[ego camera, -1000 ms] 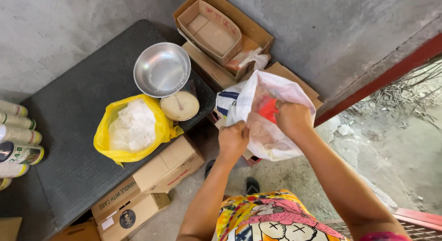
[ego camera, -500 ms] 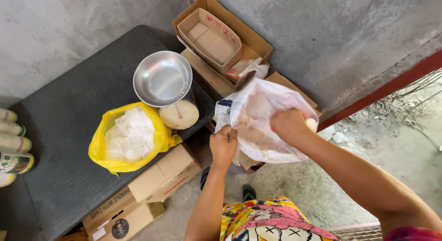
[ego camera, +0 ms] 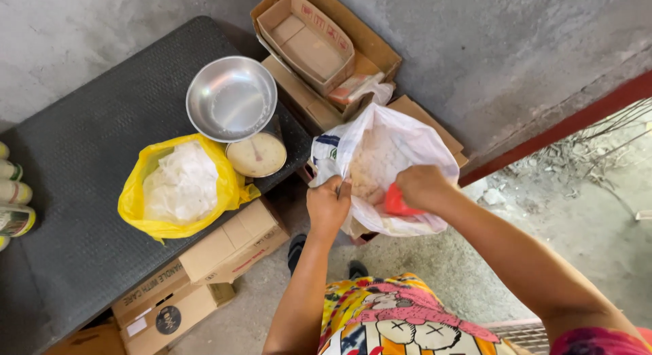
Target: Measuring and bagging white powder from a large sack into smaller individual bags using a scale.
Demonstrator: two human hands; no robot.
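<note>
The person stands over a white plastic bag (ego camera: 401,151) held open in front of them, just off the right-hand edge of the dark worktop (ego camera: 88,158). The left hand (ego camera: 329,204) is pinched shut on the bag's near left rim, pulling it outward. The right hand (ego camera: 420,187) is down at the mouth of the bag, closed round a small red scoop (ego camera: 396,203) whose red edge peeks out under the fingers. The bag's mouth faces up toward the person, and its long axis runs from the near rim away toward the grey wall, with pale grainy contents showing inside.

On the worktop, nearest the bag, stands a kitchen scale (ego camera: 257,155) with a round dial face, carrying a shiny metal bowl (ego camera: 231,97) on top. Just left of it a yellow plastic bag (ego camera: 136,206) sits open with white stuff in it. A few cans (ego camera: 13,192) line the far left edge.

Room is tight: beyond the bag open cardboard boxes (ego camera: 319,43) are stacked against the wall, almost touching it, and more cardboard cartons (ego camera: 204,260) sit on the floor under the worktop's near edge. To the right the concrete floor (ego camera: 598,212) lies open, past a red sill (ego camera: 564,127) running diagonally.
</note>
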